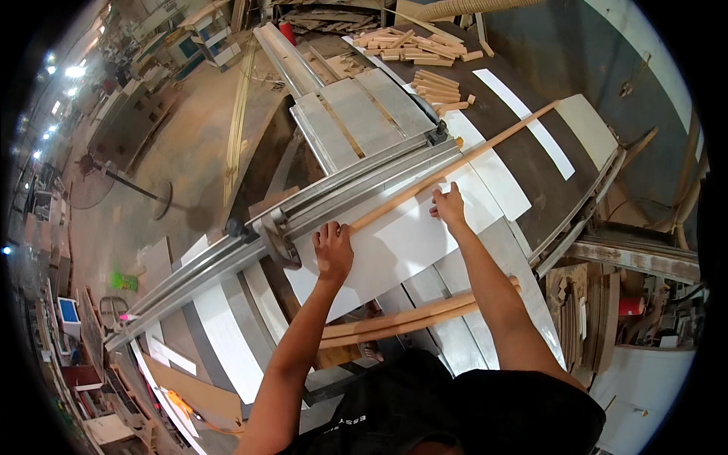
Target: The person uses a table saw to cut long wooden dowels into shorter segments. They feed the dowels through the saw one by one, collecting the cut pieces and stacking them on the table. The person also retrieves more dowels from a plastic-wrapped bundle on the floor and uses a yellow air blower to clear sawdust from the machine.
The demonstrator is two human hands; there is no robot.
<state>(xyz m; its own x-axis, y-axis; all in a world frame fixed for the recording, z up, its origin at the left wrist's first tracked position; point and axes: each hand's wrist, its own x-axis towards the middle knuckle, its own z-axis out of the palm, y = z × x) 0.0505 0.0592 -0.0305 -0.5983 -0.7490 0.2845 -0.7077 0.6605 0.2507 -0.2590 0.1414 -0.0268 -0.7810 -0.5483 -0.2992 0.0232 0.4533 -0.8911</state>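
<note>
A long slim wooden strip point(455, 167) lies slantwise over a white board point(409, 258) on the saw table, beside a metal fence point(364, 178). At its near left end, my left hand point(332, 249) is closed on the strip, the fingertips toward the fence. My right hand point(449, 205) hovers at the near side of the strip's middle, fingers slightly bent and apart, holding nothing that shows. Closer to my body lie several longer wooden strips point(402, 322), side by side.
Short cut wood pieces point(413, 49) are heaped at the far side, with a smaller stack point(436, 86) nearer. A sliding table point(364, 114) extends away from me. White panel strips point(227, 334) lie at left, near an orange tool point(180, 406). A standing fan point(95, 178) is farther left.
</note>
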